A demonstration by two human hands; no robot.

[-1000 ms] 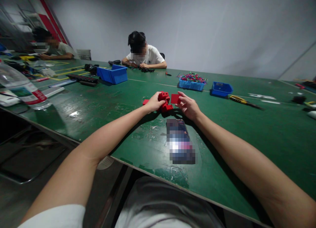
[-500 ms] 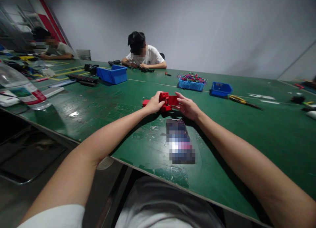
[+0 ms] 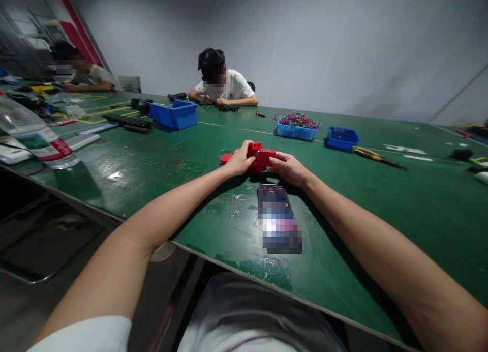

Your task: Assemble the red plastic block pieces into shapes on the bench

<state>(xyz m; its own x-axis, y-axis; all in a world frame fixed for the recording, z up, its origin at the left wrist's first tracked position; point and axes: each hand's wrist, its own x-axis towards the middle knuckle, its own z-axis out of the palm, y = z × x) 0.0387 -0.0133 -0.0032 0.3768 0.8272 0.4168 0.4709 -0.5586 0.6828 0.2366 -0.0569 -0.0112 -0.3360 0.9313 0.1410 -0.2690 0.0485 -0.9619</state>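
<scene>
In the middle of the head view, my left hand point(image 3: 239, 159) is closed around a red block-like part point(image 3: 255, 147) with small holes in its top. Against that part's right side sits a red rectangular piece point(image 3: 266, 157), its right end pinched by the fingers of my right hand point(image 3: 290, 168). Whether the two red pieces are joined I cannot tell. Another red stretch point(image 3: 225, 159) shows to the left of my left hand; its link to the rest is hidden. Just in front of my hands a phone point(image 3: 280, 220) lies on the green table point(image 3: 213, 214).
Farther back stand a blue bin point(image 3: 174, 116), a blue bin of colourful wires point(image 3: 296, 129) and a smaller blue bin point(image 3: 342, 138). Yellow-handled pliers point(image 3: 375, 157) lie to the right. A plastic bottle point(image 3: 41, 138) stands at left. Two people work across the table, one person point(image 3: 229, 85) straight ahead.
The red rectangular piece has turned and now lies closer against the part in my left hand. My right hand's fingers have closed from spread to a pinch on its end.
</scene>
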